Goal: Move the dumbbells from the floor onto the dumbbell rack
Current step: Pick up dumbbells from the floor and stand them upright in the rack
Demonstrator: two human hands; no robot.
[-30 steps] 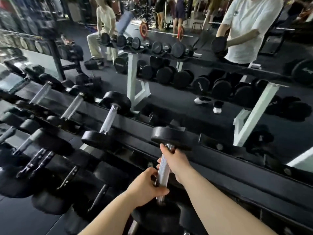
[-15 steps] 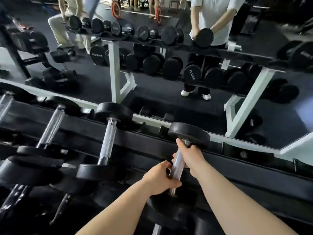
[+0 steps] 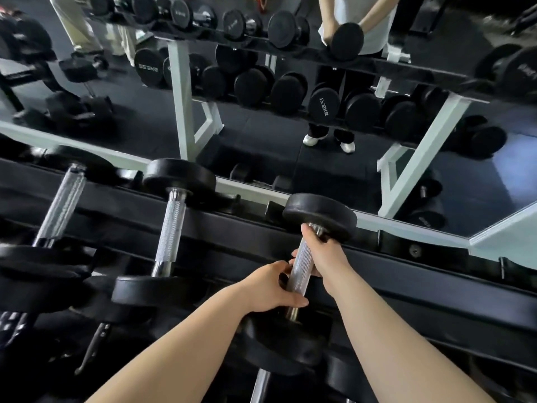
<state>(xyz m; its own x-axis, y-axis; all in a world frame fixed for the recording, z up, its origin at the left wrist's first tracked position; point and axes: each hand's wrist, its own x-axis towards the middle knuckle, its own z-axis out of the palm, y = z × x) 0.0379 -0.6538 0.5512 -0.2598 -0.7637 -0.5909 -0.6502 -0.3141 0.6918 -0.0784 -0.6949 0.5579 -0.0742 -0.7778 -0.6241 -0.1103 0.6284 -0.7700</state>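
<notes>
A black dumbbell (image 3: 319, 216) with a knurled chrome handle lies across the top tier of the black dumbbell rack (image 3: 406, 289), far head over the back rail, near head over the front rail. My left hand (image 3: 270, 289) grips the lower part of its handle. My right hand (image 3: 322, 251) wraps the upper part, just under the far head. To its left, a second dumbbell (image 3: 171, 228) and a third (image 3: 62, 199) rest on the same tier.
A wall mirror (image 3: 290, 126) behind the rack reflects the white-framed rack, more dumbbells, my own figure and another person. Lower rack tiers hold further dumbbells (image 3: 96, 341) at the bottom left. The top tier to the right of the held dumbbell shows bare rails.
The view has tilted down and closed in on the rack. The dumbbell in my hands has moved forward onto the top tier rails; both hands keep their hold on the handle.
</notes>
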